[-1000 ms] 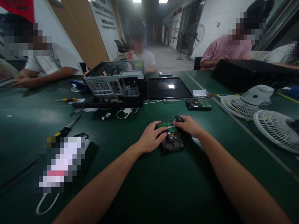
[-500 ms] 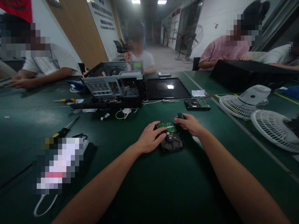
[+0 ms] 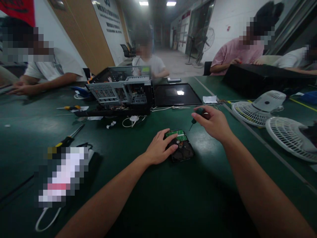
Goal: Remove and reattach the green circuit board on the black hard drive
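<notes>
A hard drive [image 3: 183, 152] lies on the green table with its green circuit board [image 3: 182, 135] facing up. My left hand [image 3: 160, 147] holds it at the left side, fingers and thumb laid across the board and casing. Above the table to the right, my right hand [image 3: 214, 122] is closed round the dark green handle of a small screwdriver [image 3: 194, 121]. Its thin shaft points down and left, with the tip beside the drive's upper right corner, apart from it. Behind my right hand, a second hard drive is almost wholly hidden.
An opened computer case [image 3: 119, 92] stands at the back left, beside a black panel [image 3: 177, 93]. Another screwdriver [image 3: 65, 141] and a blurred-out white item [image 3: 65, 175] lie left. White fan parts [image 3: 289, 135] sit right. Several people sit round the table, one behind a black case [image 3: 262, 77].
My right hand has lifted the screwdriver up and right from the hard drive's edge, so its shaft now shows. My left hand stays on the drive.
</notes>
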